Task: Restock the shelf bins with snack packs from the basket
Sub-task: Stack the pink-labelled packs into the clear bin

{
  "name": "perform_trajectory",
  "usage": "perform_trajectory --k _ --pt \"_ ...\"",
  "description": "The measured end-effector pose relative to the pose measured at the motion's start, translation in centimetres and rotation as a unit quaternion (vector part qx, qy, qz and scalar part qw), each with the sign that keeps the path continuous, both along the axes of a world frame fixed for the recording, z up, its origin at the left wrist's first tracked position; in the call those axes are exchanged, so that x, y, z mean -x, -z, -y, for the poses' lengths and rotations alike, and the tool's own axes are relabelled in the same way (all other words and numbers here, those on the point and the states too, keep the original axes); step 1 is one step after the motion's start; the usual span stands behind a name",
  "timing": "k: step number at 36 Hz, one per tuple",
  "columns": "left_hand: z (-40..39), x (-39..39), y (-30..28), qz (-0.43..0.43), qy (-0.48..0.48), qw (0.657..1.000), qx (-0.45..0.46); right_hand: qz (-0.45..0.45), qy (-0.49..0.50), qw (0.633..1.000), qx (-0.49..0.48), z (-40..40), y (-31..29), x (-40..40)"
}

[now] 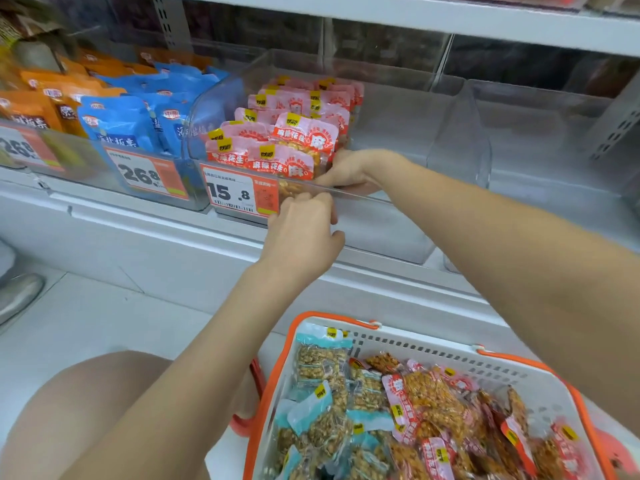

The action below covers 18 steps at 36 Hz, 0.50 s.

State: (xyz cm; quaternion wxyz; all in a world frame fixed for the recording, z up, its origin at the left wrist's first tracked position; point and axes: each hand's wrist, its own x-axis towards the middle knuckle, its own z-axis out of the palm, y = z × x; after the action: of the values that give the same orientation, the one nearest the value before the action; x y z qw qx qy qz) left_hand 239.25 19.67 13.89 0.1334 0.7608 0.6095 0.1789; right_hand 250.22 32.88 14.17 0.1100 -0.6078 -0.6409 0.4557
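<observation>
Leftmost on the shelf lay orange foil snack pouches point(41, 98), then blue foil snack pouches point(138, 109), each behind an orange-and-white price tag; the one under the blue pouches point(147, 174) read 26.8. To their right stood a clear plastic shelf bin point(398, 233), its near left part stacked with pink-labelled peanut snack packs point(287, 133), clear film showing orange-brown nuts beneath red Chinese lettering and a small yellow logo square. Its orange-and-white price card point(239, 194) read 15.8 above a barcode. The left hand point(304, 230) rested at the bin's front lip just right of that card, fingers curled over the rim; whether it pinched a pack could not be told. The right hand point(353, 171) reached inside the bin, touching the right end of the front pink packs, fingers curled against them, though a firm hold could not be made out. Farther right the bin and its neighbouring clear bin point(554, 140) showed bare floor. Near, at lower right, a white plastic basket with orange rim point(433, 344) held teal-labelled nut packs point(322, 372) on its left and more pink-labelled packs point(450, 403) on its right.
</observation>
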Motion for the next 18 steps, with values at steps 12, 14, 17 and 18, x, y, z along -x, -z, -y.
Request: perform_trajectory --k 12,14,17,18 --pt "1.1 -1.1 -0.5 -0.027 0.002 0.998 0.063 -0.054 0.005 0.999 -0.003 0.6 -0.1 -0.5" --pt "1.1 -1.2 -0.4 -0.03 0.001 0.998 0.058 -0.073 0.009 0.997 0.0 -0.3 0.5 -1.2" --pt "1.1 -1.1 -0.3 -0.028 0.003 0.998 0.055 -0.091 0.034 0.995 -0.007 0.2 -0.1 -1.3" --pt "1.1 -1.1 -0.2 -0.028 0.004 0.998 0.053 -0.094 0.04 0.995 -0.022 0.2 -0.3 -1.4"
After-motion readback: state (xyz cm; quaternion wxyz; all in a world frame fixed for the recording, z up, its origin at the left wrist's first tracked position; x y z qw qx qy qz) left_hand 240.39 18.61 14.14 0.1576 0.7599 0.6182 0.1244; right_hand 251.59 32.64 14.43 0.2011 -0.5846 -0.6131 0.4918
